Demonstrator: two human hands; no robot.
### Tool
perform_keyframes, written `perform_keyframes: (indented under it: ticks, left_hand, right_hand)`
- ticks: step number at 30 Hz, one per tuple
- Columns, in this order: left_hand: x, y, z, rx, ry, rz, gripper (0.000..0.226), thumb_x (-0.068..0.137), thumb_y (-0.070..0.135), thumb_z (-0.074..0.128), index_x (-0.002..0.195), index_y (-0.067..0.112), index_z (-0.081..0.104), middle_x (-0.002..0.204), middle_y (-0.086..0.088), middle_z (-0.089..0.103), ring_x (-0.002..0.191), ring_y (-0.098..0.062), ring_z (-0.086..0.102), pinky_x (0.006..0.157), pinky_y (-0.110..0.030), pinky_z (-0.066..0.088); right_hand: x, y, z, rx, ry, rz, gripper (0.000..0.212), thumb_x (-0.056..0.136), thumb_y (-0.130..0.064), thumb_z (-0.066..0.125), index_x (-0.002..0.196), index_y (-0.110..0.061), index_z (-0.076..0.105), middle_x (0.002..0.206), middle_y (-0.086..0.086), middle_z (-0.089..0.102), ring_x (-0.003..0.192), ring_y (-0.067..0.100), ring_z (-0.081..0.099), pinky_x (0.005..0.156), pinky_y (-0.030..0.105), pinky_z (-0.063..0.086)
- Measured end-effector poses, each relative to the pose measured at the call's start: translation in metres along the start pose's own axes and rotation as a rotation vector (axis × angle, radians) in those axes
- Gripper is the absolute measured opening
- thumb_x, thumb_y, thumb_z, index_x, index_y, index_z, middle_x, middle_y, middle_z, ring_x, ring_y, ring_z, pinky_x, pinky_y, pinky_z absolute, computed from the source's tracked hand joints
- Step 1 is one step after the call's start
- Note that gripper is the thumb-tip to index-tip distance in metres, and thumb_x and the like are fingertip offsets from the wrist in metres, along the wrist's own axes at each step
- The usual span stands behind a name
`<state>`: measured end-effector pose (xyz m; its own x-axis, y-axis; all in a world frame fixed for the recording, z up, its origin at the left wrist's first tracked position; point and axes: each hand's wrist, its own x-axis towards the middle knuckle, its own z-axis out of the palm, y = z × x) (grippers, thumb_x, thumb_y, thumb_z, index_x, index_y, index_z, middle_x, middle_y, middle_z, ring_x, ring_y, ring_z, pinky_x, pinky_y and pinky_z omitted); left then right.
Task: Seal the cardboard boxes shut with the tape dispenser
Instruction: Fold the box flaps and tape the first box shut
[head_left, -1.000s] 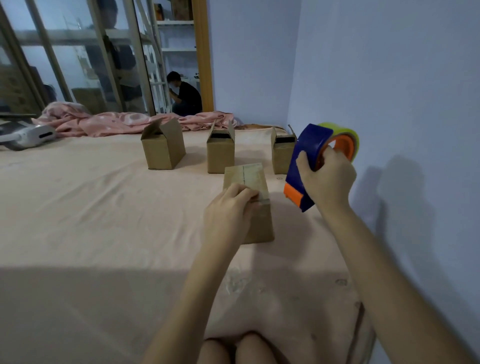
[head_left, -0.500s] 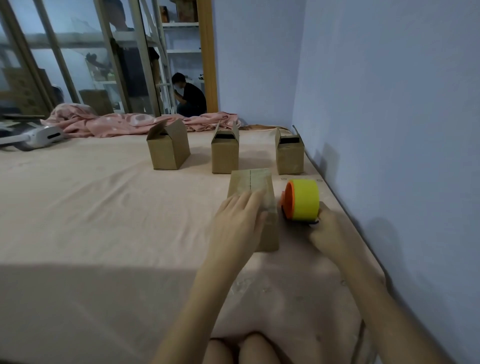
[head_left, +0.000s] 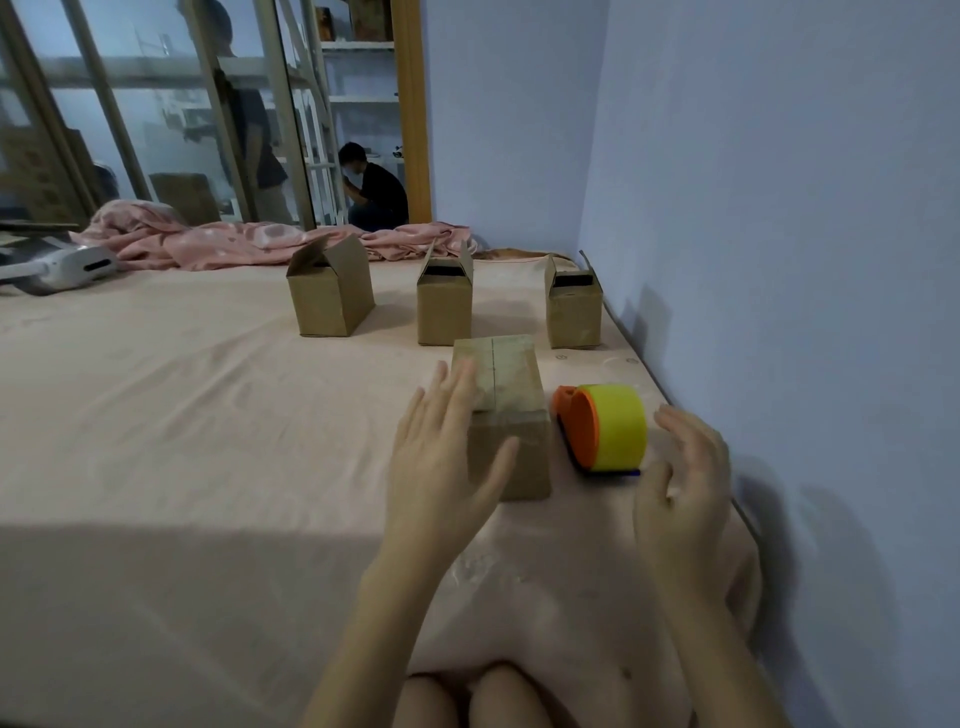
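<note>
Closed cardboard box (head_left: 503, 415) sits on the smooth pink sheet (head_left: 156, 415); tape dispenser (head_left: 605, 428), a glossy yellow roll on an orange hub, lies beside it, released; left hand (head_left: 441, 467) and right hand (head_left: 680, 483) now spread, empty; 3 open boxes (head_left: 331, 296) behind.

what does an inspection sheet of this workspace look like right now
surface: pink sheet, bare in front
job's things: near box closed, tape along its top; three far boxes with flaps up; tape dispenser lying right of the near box
clutter: crumpled pink blanket, white device
hands: left hand open by the near box; right hand open, off the dispenser
cables: nothing seen
surroundings: blue wall, glass partition
</note>
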<state>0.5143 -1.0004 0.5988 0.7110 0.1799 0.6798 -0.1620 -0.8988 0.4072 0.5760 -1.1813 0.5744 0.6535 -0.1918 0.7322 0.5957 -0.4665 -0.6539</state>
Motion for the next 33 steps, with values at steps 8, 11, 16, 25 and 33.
perform_keyframes:
  ticks: [8,11,16,25,33]
  left_hand:
    - [-0.017,-0.004,0.004,-0.746,-0.073,-0.491,0.061,0.096,0.037,0.046,0.149,0.033,0.016,0.153,0.020,0.021,0.136,0.008,0.020,0.098,-0.006,0.023]
    - [-0.019,0.003,0.010,-0.871,-0.096,-0.535,0.059,0.099,0.026,0.043,0.150,0.030,0.013,0.154,0.015,0.021,0.137,0.003,0.021,0.105,-0.012,0.025]
    - [-0.014,0.007,0.017,-0.840,-0.051,-0.535,0.058,0.099,0.023,0.042,0.151,0.026,0.016,0.152,0.010,0.029,0.136,-0.004,0.030,0.113,-0.032,0.030]
    - [-0.021,-0.015,-0.004,-0.840,0.044,-0.441,0.036,0.102,0.019,0.037,0.136,0.027,0.045,0.132,0.018,0.052,0.122,0.008,0.045,0.099,-0.009,0.038]
    - [-0.025,-0.023,0.002,-0.751,0.265,-0.461,0.034,0.091,0.007,0.058,0.123,0.020,0.058,0.115,0.011,0.064,0.106,0.007,0.059,0.082,-0.008,0.047]
  right_hand:
    - [-0.013,-0.053,0.038,0.541,-0.647,0.326,0.064,0.088,-0.039,0.037,0.149,-0.030,0.018,0.153,-0.016,0.021,0.138,-0.007,0.017,0.116,0.024,0.020]
    - [-0.020,-0.053,0.048,0.625,-0.633,0.407,0.064,0.087,-0.038,0.035,0.148,-0.035,0.016,0.149,-0.026,0.016,0.121,-0.031,0.017,0.093,-0.005,0.024]
    - [-0.026,-0.049,0.054,0.700,-0.611,0.436,0.066,0.085,-0.035,0.037,0.148,-0.038,0.014,0.148,-0.028,0.013,0.115,-0.034,0.019,0.083,-0.009,0.026]
    - [-0.013,-0.030,0.050,0.821,-0.451,0.477,0.033,0.101,-0.014,0.036,0.122,-0.031,0.055,0.136,-0.008,0.051,0.126,0.004,0.046,0.108,0.031,0.037]
    - [-0.020,-0.034,0.063,0.612,-0.338,0.254,0.030,0.091,-0.004,0.055,0.119,-0.015,0.059,0.110,-0.018,0.060,0.105,-0.015,0.054,0.083,0.002,0.041]
